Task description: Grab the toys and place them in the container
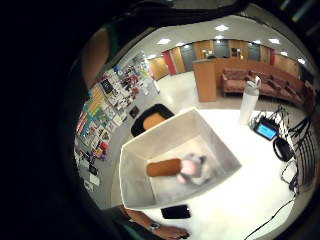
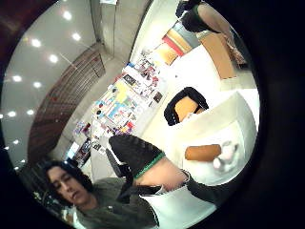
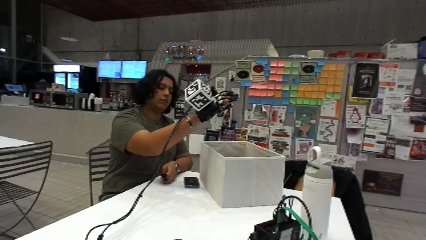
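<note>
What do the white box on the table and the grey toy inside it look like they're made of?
The white container looks like matte fabric over stiff panels: flat sides, soft folded rim. The grey toy looks plush, with a fuzzy, rounded outline, though it is blurred. The brown toy beside it is smooth; material unclear.
</note>
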